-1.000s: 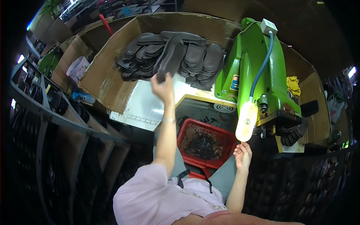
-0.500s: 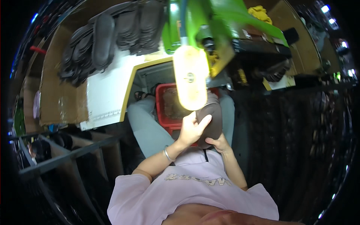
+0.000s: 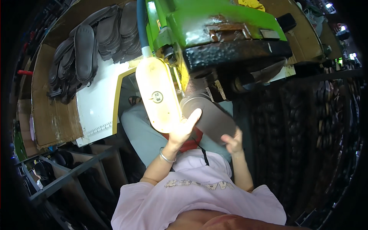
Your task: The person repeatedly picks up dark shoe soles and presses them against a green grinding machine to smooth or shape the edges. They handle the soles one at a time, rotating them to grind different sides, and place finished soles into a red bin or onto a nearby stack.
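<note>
Between my hands is a dark grey shoe sole [image 3: 212, 116], tilted with its far end close under the head of the green machine [image 3: 226, 28]. My left hand [image 3: 184, 128] grips the sole's left edge, its thumb along the face; the other fingers are hidden, partly by the lamp. At the near right end my right hand [image 3: 233, 142] is closed on the sole, thumb on top and fingers around the edge. A brightly lit oval lamp [image 3: 158, 97] on a blue neck hangs just left of the sole and covers part of the view.
Several stacked dark soles [image 3: 85, 51] lie at the far left in a cardboard box [image 3: 57, 107] beside a white tabletop [image 3: 97, 103] with a yellow edge. Below my hands a red basin [image 3: 189, 143] shows partly. Metal racks [image 3: 73, 174] stand left; dark rows of footwear fill the right.
The sole has moved up to the machine head and turned, its near end swinging right. My right hand moved right with it. My view has shifted, so machine and lamp appear larger and the basin is mostly covered.
</note>
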Motion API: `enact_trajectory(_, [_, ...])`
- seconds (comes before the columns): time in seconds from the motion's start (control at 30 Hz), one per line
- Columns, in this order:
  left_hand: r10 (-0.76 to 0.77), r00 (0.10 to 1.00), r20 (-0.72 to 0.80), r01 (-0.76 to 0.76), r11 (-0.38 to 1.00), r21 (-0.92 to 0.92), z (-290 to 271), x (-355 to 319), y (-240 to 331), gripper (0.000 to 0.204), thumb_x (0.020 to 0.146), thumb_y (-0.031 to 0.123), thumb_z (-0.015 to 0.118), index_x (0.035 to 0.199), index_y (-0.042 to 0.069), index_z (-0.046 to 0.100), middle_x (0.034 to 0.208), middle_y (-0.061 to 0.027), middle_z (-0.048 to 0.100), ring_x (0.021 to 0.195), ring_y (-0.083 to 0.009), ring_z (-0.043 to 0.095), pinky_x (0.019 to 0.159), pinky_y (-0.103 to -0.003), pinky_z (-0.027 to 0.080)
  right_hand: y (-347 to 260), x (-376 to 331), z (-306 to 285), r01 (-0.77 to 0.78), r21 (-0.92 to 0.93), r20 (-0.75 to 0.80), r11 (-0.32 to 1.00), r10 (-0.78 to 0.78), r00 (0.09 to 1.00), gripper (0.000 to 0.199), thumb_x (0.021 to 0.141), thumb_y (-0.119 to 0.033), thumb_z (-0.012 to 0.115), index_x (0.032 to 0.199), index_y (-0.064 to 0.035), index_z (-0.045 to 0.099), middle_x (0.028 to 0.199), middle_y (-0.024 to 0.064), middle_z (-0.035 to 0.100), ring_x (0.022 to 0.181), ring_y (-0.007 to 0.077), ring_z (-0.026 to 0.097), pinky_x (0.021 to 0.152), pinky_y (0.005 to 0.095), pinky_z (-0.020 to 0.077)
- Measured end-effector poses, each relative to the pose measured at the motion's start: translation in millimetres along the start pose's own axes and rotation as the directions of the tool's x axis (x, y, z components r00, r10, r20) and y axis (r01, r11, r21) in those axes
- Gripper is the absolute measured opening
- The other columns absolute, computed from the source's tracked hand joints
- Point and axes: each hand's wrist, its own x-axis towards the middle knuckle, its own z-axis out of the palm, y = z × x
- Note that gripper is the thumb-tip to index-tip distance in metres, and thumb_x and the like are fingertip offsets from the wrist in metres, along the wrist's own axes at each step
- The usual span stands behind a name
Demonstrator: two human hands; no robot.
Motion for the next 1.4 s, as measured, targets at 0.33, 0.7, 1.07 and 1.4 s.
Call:
enact_trajectory(0.33, [0.054, 0.998, 0.03, -0.054, 0.998, -0.023, -52.5, 18.1, -5.1, 0.027, 0.079, 0.004, 0.069, 0.104, -0.002, 0.062, 0.092, -0.006, 0.065, 0.083, -0.0129, 0.061, 0.075, -0.026, 0.049, -81.7, 93.9, 20.1, 0.185, 0.016, -0.001, 0.983, -0.185, 0.983, 0.044, 0.072, 0.0, 0.069, 0.112, -0.0008, 0.05, 0.102, 0.011, 0.06, 0.094, 0.0187, 0.059, 0.085, 0.0311, 0.0474])
enact_trajectory(0.7, [-0.093, 0.992, -0.091, 0.084, 0.992, -0.093, -124.4, -48.8, -2.5, 0.026, 0.082, 0.004, 0.069, 0.104, -0.008, 0.06, 0.097, -0.0097, 0.067, 0.086, -0.0115, 0.062, 0.076, -0.024, 0.049, -82.7, 102.4, 103.7, 0.232, -0.16, 0.254, 0.96, -0.187, 0.949, 0.043, 0.065, 0.007, 0.072, 0.106, 0.0025, 0.059, 0.098, 0.0077, 0.065, 0.088, 0.014, 0.062, 0.079, 0.0264, 0.049])
enact_trajectory(1.07, [0.048, 0.986, 0.157, -0.085, 0.967, 0.24, -22.5, 25.2, 3.3, 0.025, 0.084, 0.009, 0.068, 0.105, -0.002, 0.063, 0.092, -0.0048, 0.066, 0.082, -0.011, 0.059, 0.076, -0.026, 0.048, -47.4, 100.2, 113.7, 0.274, -0.387, 0.126, 0.881, -0.244, 0.962, 0.043, 0.072, -0.005, 0.077, 0.11, 0.0013, 0.056, 0.103, 0.0082, 0.063, 0.093, 0.0159, 0.059, 0.084, 0.0288, 0.0476])
enact_trajectory(1.4, [0.2, 0.979, -0.035, -0.173, 0.913, 0.369, -15.0, -11.5, -34.2, 0.027, 0.084, -0.005, 0.062, 0.11, -0.006, 0.056, 0.095, -0.008, 0.064, 0.083, -0.0089, 0.058, 0.075, -0.021, 0.047, -13.7, -23.3, 0.6, -0.089, -0.336, -0.015, 0.938, 0.089, 0.996, 0.031, 0.074, -0.008, 0.073, 0.098, 0.0033, 0.058, 0.089, 0.0068, 0.063, 0.079, 0.0098, 0.058, 0.073, 0.0268, 0.0486])
